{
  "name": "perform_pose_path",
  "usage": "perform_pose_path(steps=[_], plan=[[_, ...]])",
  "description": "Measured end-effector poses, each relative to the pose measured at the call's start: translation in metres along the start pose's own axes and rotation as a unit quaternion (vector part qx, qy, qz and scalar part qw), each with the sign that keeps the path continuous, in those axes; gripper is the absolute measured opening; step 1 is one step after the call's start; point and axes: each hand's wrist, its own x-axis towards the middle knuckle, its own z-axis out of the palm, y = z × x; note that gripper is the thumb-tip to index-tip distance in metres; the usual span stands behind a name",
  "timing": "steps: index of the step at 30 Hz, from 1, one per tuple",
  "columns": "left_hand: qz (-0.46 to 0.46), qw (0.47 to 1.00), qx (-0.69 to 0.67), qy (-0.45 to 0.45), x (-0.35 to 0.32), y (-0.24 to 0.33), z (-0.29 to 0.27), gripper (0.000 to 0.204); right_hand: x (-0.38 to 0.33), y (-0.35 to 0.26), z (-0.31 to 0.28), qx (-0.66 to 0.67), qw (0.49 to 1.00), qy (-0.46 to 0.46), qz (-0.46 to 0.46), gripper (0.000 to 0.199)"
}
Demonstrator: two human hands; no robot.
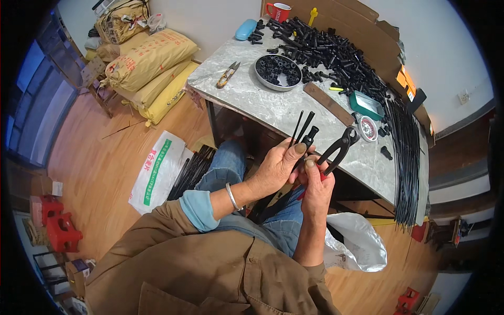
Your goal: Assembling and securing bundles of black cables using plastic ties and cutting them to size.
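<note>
Presently, the left hand [278, 168] is clamped, thumb against fingers, on a black fitting [310, 137] that leans up and away from the lap; two thin black rods [297, 126] stick up from the same grip, just left of it. The right hand [316, 189] is curled round the red handles of a pair of pincers [344, 143], whose dark head points toward the worktop [236, 107] with no piece seen between the jaws. Fingertips of both hands come together at the fitting's lower end; cannot tell whether the right fingers press on it.

Progress (judged): one piece under way, probably unfinished; its lower end is hidden, so the exact stage is uncertain. Much seems left, given the large heap of black fittings [336, 52] along the worktop's back edge. Finished and unworked pieces cannot be told apart.

Further out: snips [228, 75] near the left corner; beside them a round bowl [273, 86] of black rings [273, 65]; a wooden strip [328, 103] mid-worktop; a green tray [367, 112] toward the right; long black rods [404, 163] laid along the right edge, their ends overhanging the near corner
</note>
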Motion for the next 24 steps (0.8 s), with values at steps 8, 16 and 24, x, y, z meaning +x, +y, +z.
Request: perform_pose_path(steps=[8,16,24], plan=[[0.001,1.0,-0.007,0.003,0.0011,-0.0044,-0.0001,0.055,0.0004,0.0017,0.0012,0.003,1.0,0.006,-0.012,0.017],[0.0,1.0,-0.008,0.001,-0.0003,-0.0016,-0.0006,0.054,-0.0022,0.0019,0.0039,-0.002,1.0,0.01,-0.024,0.018],[0.0,1.0,-0.007,0.0,0.0,-0.0026,-0.0017,0.054,-0.0006,0.0056,0.0028,-0.014,0.999,0.001,-0.04,0.02]])
